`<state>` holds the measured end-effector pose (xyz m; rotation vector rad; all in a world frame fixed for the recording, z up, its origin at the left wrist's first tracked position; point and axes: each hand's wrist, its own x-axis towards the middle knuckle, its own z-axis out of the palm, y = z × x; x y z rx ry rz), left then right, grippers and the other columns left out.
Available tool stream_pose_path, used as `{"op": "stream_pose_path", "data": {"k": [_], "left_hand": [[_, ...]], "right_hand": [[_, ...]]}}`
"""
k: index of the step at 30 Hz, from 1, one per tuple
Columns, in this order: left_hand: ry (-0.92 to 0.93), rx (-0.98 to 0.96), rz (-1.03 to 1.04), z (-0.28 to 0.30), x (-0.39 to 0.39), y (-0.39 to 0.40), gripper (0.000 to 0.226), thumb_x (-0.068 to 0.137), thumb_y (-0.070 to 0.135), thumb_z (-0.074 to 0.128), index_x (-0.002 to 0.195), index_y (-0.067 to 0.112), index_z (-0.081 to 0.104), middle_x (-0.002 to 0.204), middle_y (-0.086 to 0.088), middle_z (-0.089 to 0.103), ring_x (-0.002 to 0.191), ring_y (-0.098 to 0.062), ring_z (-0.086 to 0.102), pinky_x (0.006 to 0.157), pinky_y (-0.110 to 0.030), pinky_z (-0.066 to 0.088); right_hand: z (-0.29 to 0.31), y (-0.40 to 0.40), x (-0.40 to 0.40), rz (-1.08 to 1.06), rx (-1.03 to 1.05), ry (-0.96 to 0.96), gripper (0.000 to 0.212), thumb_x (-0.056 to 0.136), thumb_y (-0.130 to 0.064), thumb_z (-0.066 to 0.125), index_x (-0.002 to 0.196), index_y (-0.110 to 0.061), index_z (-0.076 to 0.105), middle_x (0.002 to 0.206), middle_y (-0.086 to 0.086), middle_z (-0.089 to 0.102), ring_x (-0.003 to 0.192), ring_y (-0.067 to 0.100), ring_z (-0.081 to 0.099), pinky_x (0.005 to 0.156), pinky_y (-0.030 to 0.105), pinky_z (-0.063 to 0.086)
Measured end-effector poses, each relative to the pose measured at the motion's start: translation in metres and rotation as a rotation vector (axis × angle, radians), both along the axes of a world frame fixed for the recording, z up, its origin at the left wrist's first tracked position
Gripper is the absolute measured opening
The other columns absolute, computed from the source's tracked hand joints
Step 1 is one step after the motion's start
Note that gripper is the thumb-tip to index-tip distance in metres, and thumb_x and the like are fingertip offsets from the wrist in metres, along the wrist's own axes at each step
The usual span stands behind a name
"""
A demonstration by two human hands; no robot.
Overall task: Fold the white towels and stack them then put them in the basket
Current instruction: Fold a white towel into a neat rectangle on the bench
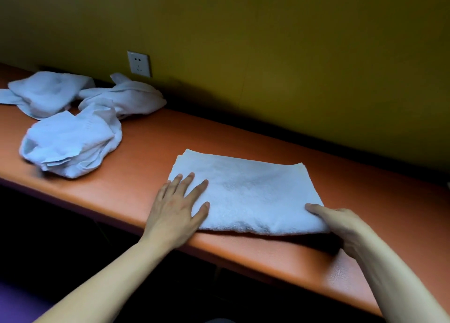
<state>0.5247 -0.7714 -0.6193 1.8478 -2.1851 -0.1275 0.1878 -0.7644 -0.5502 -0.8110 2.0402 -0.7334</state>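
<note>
I am looking down at a long orange tabletop (151, 137) that is running along a yellow-green wall (267, 42). I am not seeing any words or labels that I can read.

A folded white towel (246, 193) is lying flat on the tabletop right in front of me, close to the near edge. It is folded into a wide shape, and I can see more than one layer at its far left corner.

My left hand (177, 210) is lying flat on the left end of the folded towel. My fingers are straight and spread out, and they are pressing down on the cloth. The heel of that hand is sitting on the tabletop just beside the towel.

My right hand (338, 222) is at the near right corner of the towel. My thumb is lying on top of the cloth and my other fingers are tucked under the edge, so I am pinching that corner.

Far off to my left, three more white towels are lying in messy lumps on the tabletop. One crumpled towel (70, 144) is nearest to me. Another (46, 93) is sitting behind it at the far left, and a third (126, 96) is lying by the wall. They are touching each other and are well apart from my hands.

A white wall socket (138, 63) is sitting on the wall just above the third towel.
</note>
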Motion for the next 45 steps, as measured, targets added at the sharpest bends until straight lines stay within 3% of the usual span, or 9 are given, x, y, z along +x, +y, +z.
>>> {"op": "stream_pose_path", "data": {"k": [5,15,20,25,27,31,35,40,45], "left_hand": [[0.207,-0.132,0.113,-0.01,0.019,0.036,0.052,0.095,0.051,0.034,0.132,0.023,0.057,0.141,-0.002,0.051,0.125,-0.025,0.049,0.105,-0.042,0.041],[0.471,-0.079,0.01,-0.023,0.044,0.049,0.056,0.095,0.054,0.038,0.147,0.032,0.045,0.156,0.021,0.035,0.144,-0.001,0.031,0.121,-0.021,0.017],[0.671,-0.056,0.015,-0.019,0.05,0.049,0.05,0.098,0.036,0.052,0.147,0.027,0.042,0.159,0.022,0.026,0.142,0.015,0.023,0.111,-0.005,0.018],[0.854,-0.064,0.065,-0.011,0.052,0.045,0.048,0.104,0.008,0.042,0.144,0.035,0.037,0.155,0.02,0.033,0.146,0.007,0.023,0.117,-0.01,0.019],[0.932,-0.066,0.122,-0.003,0.051,0.046,0.045,0.105,0.013,0.041,0.138,0.044,0.038,0.144,0.027,0.04,0.143,0.004,0.032,0.119,-0.02,0.025],[0.886,0.003,0.152,0.022,0.049,0.041,0.042,0.107,0.041,0.027,0.133,0.035,0.06,0.138,0.018,0.047,0.119,0.024,0.04,0.099,-0.002,0.027],[0.52,0.108,0.195,0.023,0.047,0.029,0.029,0.098,0.048,0.033,0.109,0.038,0.058,0.107,0.009,0.058,0.108,-0.019,0.053,0.091,-0.031,0.036],[0.475,0.159,0.284,0.036,0.034,0.025,0.045,0.094,0.027,0.054,0.135,0.016,0.04,0.123,-0.008,0.056,0.116,-0.032,0.049,0.094,-0.037,0.032],[0.588,0.418,0.432,0.051,0.032,0.015,0.057,0.081,0.031,0.068,0.131,0.012,0.046,0.126,-0.012,0.058,0.097,-0.028,0.059,0.067,-0.03,0.042]], "right_hand": [[0.009,-0.004,0.026,-0.002,-0.378,0.044,0.018,0.078,-0.026,0.076,0.081,-0.009,0.07,0.083,0.014,0.07,0.072,0.025,0.059,0.067,0.043,0.051],[0.045,-0.028,0.193,0.393,-0.674,0.372,0.03,0.09,-0.032,0.063,0.07,-0.019,0.045,0.068,-0.001,0.053,0.062,0.019,0.047,0.052,0.032,0.028],[0.006,-0.017,0.254,0.704,-0.547,0.532,0.016,0.094,-0.034,0.054,0.095,-0.018,0.052,0.096,0.004,0.052,0.077,0.026,0.048,0.065,0.035,0.035],[0.004,-0.012,0.264,0.885,-0.303,0.531,0.047,0.095,-0.055,0.049,0.115,-0.014,0.059,0.119,0.003,0.049,0.103,0.027,0.059,0.076,0.033,0.042],[0.016,-0.013,0.26,0.885,-0.274,0.451,0.06,0.095,-0.067,0.038,0.11,-0.016,0.067,0.119,0.004,0.054,0.105,0.026,0.059,0.081,0.035,0.044],[0.026,-0.021,0.229,0.696,-0.476,0.616,0.039,0.1,-0.05,0.039,0.098,-0.024,0.068,0.109,0.007,0.064,0.106,0.03,0.058,0.088,0.038,0.046],[0.011,-0.021,0.183,0.395,-0.299,0.668,0.035,0.093,-0.045,0.05,0.117,-0.02,0.053,0.118,0.01,0.057,0.112,0.035,0.052,0.094,0.042,0.044],[-0.014,-0.02,0.177,0.382,-0.213,0.235,0.051,0.091,-0.052,0.059,0.125,-0.016,0.047,0.115,0.003,0.061,0.111,0.028,0.058,0.08,0.034,0.041],[-0.011,-0.022,0.175,0.308,-0.226,0.08,0.048,0.088,-0.04,0.067,0.125,-0.014,0.051,0.107,-0.002,0.058,0.099,0.022,0.058,0.078,0.03,0.043]]}}
